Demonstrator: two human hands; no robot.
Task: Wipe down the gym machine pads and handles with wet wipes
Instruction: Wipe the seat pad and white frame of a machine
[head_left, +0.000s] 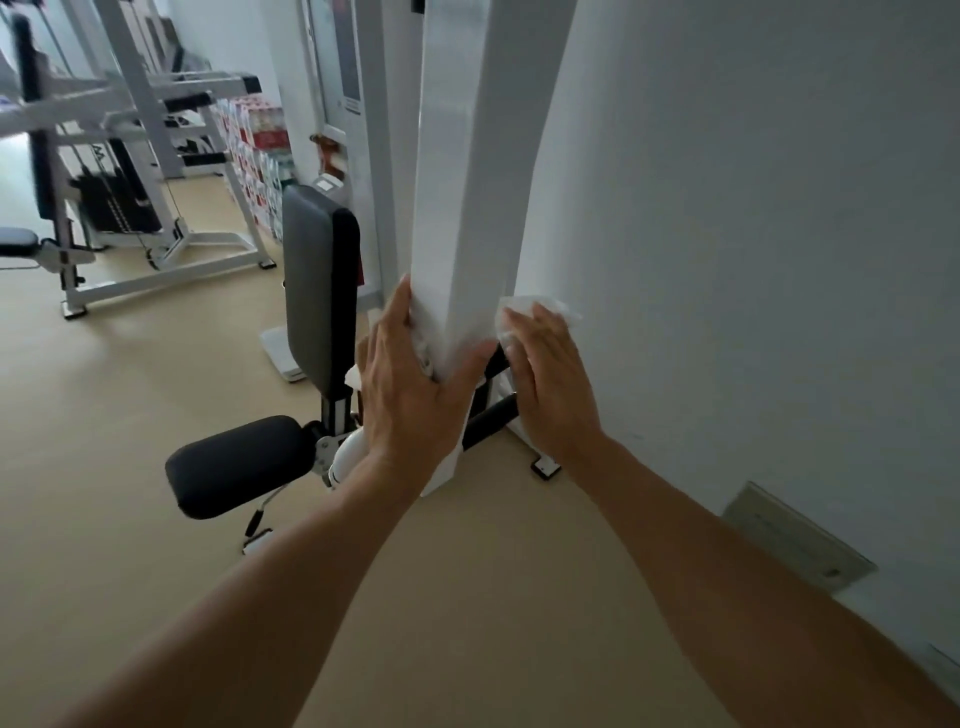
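A tall white machine column (467, 182) stands in front of me by the wall. My left hand (410, 384) lies flat against its left face with a white wet wipe (422, 343) pressed under the fingers. My right hand (550, 379) presses a second white wipe (524, 306) flat against the column's right side, fingers straight. Left of the column are the machine's grey-black back pad (317, 280) and black seat pad (234, 462). A black handle bar (488, 421) shows low between my hands.
A white wall (753, 260) runs close along the right. Other white gym machines (130, 156) stand at the back left on the beige floor (156, 389). Stacked drink packs (254, 140) sit by the far wall. A grey panel (795, 535) lies at the wall's foot.
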